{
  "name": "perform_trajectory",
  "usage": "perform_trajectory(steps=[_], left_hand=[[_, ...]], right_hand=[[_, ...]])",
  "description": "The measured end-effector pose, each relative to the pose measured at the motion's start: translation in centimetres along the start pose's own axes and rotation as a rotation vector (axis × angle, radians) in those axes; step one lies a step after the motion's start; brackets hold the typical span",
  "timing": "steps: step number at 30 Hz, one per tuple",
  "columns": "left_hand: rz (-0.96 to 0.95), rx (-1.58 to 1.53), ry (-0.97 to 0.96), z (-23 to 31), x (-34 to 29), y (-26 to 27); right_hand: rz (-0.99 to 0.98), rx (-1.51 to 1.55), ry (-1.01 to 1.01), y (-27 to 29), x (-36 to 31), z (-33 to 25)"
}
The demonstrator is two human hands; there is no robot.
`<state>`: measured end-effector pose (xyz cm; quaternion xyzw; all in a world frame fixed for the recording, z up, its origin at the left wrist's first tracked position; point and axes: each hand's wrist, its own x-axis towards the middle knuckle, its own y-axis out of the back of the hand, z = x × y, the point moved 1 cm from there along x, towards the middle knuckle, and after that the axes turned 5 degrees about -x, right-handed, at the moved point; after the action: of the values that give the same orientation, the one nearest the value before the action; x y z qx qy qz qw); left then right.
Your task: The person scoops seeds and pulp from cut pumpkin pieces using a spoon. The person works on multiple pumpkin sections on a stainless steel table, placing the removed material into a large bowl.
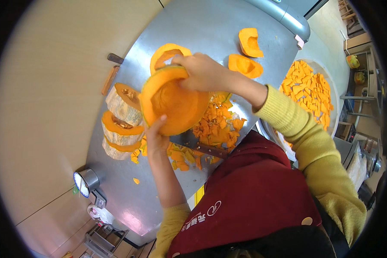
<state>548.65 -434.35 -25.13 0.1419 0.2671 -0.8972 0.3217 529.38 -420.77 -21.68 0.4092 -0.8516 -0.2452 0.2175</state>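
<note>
Both of my hands are on a large hollowed pumpkin piece [176, 103], its orange inside turned up toward me. My left hand [157, 134] is closed on its lower left side, the thumb lying over the rim. At the upper rim, my right hand [202, 72] grips the edge with bent fingers, some hidden behind the flesh. Just beyond lies another curved pumpkin piece [158, 55]. Below the held piece, a knife [211, 150] with a brown handle rests among orange scraps and peelings [217, 124]. Several cut pumpkin sections [120, 135], some with seeds, stand to the left.
Two hollowed pumpkin chunks [250, 43] lie at the far right of the metal table [206, 26]. A wide round container [336, 92] of pumpkin pieces is to the right. Two more handles, one dark [115, 58] and one wooden [110, 81], stick out at the left edge, near a dial scale [82, 184].
</note>
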Motion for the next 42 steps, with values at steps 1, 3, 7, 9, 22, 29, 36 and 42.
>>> perform_trajectory(steps=[1, 3, 7, 9, 22, 29, 36, 42], left_hand=[[-0.029, -0.087, -0.037, -0.4, 0.2, 0.0], [-0.066, -0.291, -0.081, -1.2, 0.5, -0.9], [-0.024, -0.386, -0.179, -1.3, -0.1, -3.2], [-0.007, -0.351, -0.257, -1.3, -0.3, -4.2], [0.020, -0.083, -0.432, -2.3, 0.6, -5.7], [0.037, -0.260, -0.305, -2.3, -0.4, -6.0], [-0.067, -0.190, -0.377, -2.7, 0.4, -5.6], [0.074, -0.329, -0.341, -2.7, 0.4, -4.6]], right_hand=[[0.019, -0.077, 0.063, 0.2, 0.3, -0.1], [0.073, -0.102, -0.056, 0.6, 0.3, -0.5], [0.286, -0.065, -0.088, 0.8, -2.5, -2.8], [0.242, -0.188, -0.086, 0.1, -3.9, -4.0], [-0.093, -0.410, 0.020, -4.9, -6.0, -5.5], [-0.194, -0.498, 0.104, -0.1, -5.4, -4.6], [-0.189, -0.556, 0.006, -3.6, -6.0, -6.3], [-0.279, -0.520, 0.227, -1.1, -6.9, -3.4]])
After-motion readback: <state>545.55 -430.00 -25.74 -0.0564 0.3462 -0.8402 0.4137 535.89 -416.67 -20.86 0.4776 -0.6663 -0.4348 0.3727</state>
